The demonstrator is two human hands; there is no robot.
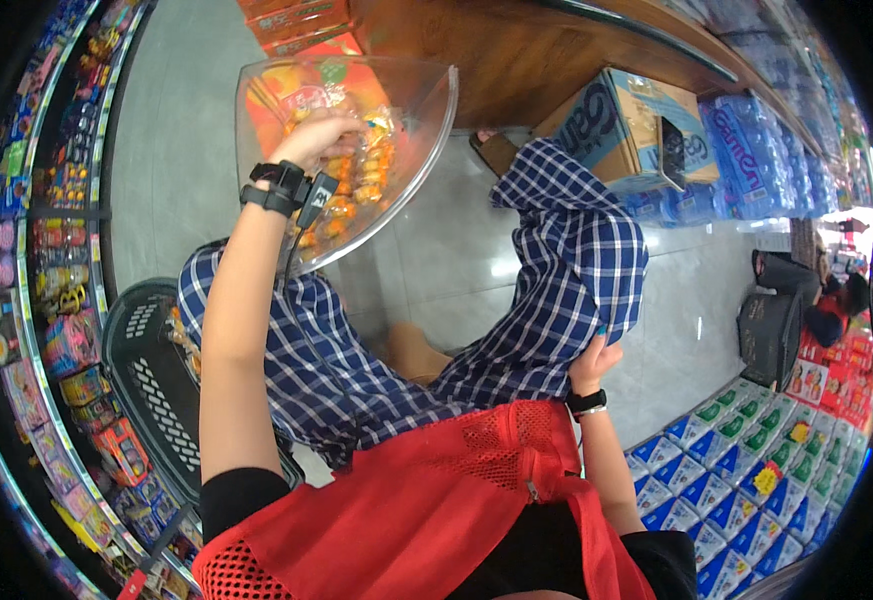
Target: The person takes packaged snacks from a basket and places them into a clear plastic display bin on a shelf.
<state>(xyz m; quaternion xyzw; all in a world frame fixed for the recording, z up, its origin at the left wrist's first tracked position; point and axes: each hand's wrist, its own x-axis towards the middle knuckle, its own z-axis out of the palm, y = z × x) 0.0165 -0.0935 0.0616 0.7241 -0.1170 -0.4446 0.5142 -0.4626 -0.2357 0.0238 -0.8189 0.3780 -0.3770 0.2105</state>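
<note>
My left hand reaches into a clear plastic bin, its fingers bent over small orange-and-yellow wrapped packets. Whether the fingers grip a packet is not plain, since the palm is turned away. More packets lie in loose rows towards the bin's near corner. A black strap with a small device sits on my left wrist, and its cable runs down across my lap. By my right knee, my right hand rests against the blue checked trouser leg, with its fingers partly hidden. It wears a dark wristband.
A dark shopping basket stands by my left leg, with some packets inside. Stocked shelves line the left. A cardboard box bearing a phone and wrapped water bottles stand ahead right. Stacked packs fill the lower right; a person sits beyond.
</note>
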